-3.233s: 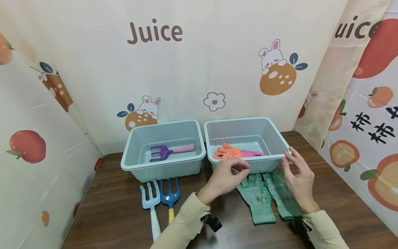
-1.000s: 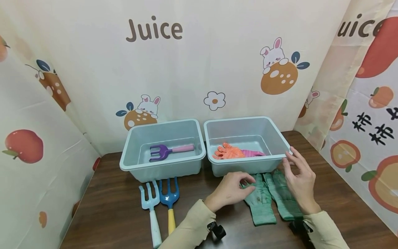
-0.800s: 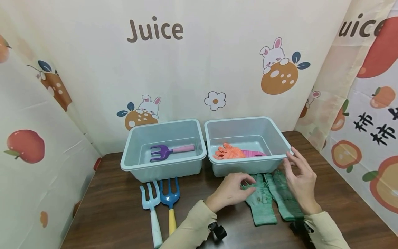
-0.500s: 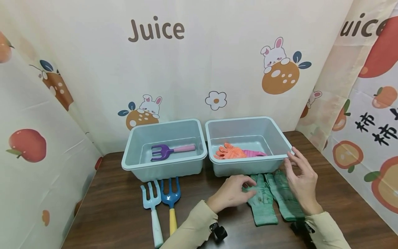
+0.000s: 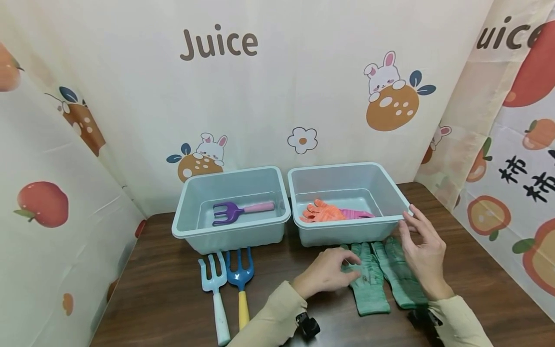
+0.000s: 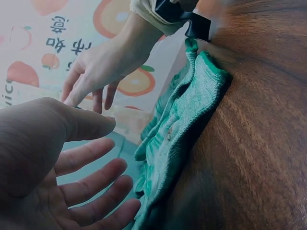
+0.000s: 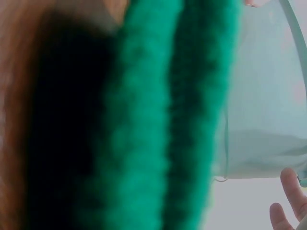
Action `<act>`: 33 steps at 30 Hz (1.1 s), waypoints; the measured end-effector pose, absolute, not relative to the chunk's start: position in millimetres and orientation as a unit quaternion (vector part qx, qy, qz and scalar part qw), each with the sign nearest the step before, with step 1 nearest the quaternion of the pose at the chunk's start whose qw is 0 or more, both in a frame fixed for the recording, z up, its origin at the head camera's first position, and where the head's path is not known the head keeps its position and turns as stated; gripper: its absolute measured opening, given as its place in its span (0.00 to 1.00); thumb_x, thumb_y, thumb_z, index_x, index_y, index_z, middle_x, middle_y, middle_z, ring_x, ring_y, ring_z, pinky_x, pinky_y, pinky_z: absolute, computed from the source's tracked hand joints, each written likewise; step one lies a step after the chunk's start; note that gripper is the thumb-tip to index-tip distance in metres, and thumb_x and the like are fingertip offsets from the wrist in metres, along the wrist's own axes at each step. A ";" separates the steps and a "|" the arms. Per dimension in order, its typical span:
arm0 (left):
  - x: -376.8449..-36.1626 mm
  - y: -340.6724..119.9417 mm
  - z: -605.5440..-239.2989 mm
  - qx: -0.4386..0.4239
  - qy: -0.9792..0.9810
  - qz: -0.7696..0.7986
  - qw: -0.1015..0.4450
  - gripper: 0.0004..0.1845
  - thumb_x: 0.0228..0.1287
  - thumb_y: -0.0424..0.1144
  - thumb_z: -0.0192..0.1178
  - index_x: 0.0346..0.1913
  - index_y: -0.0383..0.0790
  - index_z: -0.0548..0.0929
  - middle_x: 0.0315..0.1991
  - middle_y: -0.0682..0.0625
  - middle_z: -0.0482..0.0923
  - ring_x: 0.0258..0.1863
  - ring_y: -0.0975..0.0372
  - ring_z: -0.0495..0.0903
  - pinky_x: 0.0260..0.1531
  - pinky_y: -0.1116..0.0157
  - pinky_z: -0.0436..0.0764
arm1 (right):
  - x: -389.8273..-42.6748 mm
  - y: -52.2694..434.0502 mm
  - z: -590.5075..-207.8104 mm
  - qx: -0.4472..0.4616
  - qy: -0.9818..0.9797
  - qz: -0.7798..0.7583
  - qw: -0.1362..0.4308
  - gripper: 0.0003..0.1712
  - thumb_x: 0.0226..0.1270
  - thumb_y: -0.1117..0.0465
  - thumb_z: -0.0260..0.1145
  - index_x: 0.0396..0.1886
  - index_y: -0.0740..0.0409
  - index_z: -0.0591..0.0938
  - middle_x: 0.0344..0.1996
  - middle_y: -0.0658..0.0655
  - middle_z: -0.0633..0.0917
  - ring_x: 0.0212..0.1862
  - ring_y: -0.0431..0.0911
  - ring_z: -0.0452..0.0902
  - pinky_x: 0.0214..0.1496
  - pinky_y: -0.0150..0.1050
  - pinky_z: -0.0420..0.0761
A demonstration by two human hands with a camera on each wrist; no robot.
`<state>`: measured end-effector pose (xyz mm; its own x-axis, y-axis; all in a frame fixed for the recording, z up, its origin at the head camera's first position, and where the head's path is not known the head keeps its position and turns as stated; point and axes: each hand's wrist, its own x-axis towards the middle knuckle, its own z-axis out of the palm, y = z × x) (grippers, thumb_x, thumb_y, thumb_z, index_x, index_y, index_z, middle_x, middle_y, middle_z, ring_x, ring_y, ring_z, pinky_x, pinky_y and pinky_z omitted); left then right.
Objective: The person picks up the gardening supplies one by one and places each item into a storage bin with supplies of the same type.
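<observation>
A pair of green knit work gloves [image 5: 370,286] lies on the table in front of the right light-blue bin [image 5: 342,236]. My left hand [image 5: 327,273] hovers at the left glove with fingers loosely bent; the left wrist view shows nothing in its palm [image 6: 43,187]. The fingertips of my right hand [image 5: 425,253] are at the front right corner of the bin's rim, and its wrist is above the right glove. Blurred green fabric [image 7: 153,115] fills much of the right wrist view. Inside that bin are an orange glove [image 5: 323,212] and a pink-purple one [image 5: 355,214].
Beside it stands another light-blue bin [image 5: 234,236], with a purple hand fork [image 5: 234,212] inside. A pale-blue hand fork [image 5: 215,284] and a blue one with a yellow handle [image 5: 241,277] lie before it. A printed curtain [image 5: 269,96] closes off the back.
My left hand has come down from the right bin's front rim to the left green glove. The right hand stays at the bin's corner; bins and tools are as they were.
</observation>
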<state>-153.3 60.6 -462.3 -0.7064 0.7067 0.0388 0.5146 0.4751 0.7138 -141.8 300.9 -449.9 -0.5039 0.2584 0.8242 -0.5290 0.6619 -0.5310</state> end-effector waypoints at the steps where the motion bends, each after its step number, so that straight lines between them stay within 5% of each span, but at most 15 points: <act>1: -153.2 61.1 -462.6 0.361 0.849 0.363 0.131 0.16 0.77 0.47 0.65 0.61 0.48 0.88 0.56 0.56 0.88 0.51 0.70 0.83 0.49 0.75 0.79 | -141.5 301.2 -449.7 0.087 -0.769 0.402 0.489 0.21 0.59 0.86 0.69 0.53 0.77 0.87 0.60 0.77 0.84 0.44 0.17 0.78 0.49 0.12 0.73; 12: -153.0 62.6 -466.2 0.370 0.859 0.333 0.124 0.16 0.76 0.47 0.64 0.60 0.49 0.89 0.54 0.56 0.87 0.48 0.71 0.82 0.46 0.76 0.78 | -140.7 300.8 -448.9 0.082 -0.772 0.403 0.484 0.20 0.61 0.85 0.69 0.53 0.76 0.87 0.60 0.76 0.85 0.43 0.17 0.77 0.46 0.11 0.72; 23: -151.3 65.3 -473.1 0.370 0.870 0.301 0.122 0.18 0.76 0.51 0.63 0.62 0.52 0.88 0.59 0.58 0.86 0.60 0.67 0.81 0.61 0.67 0.80 | -141.1 301.4 -449.5 0.083 -0.772 0.404 0.484 0.19 0.61 0.84 0.69 0.52 0.76 0.88 0.61 0.75 0.85 0.44 0.18 0.78 0.43 0.13 0.72; 33: -152.3 65.3 -474.3 0.366 0.880 0.278 0.118 0.19 0.72 0.51 0.67 0.61 0.53 0.89 0.56 0.61 0.87 0.55 0.72 0.82 0.56 0.71 0.79 | -147.5 310.6 -462.0 0.078 -0.775 0.401 0.483 0.19 0.61 0.83 0.70 0.53 0.74 0.88 0.62 0.72 0.85 0.44 0.16 0.78 0.44 0.12 0.73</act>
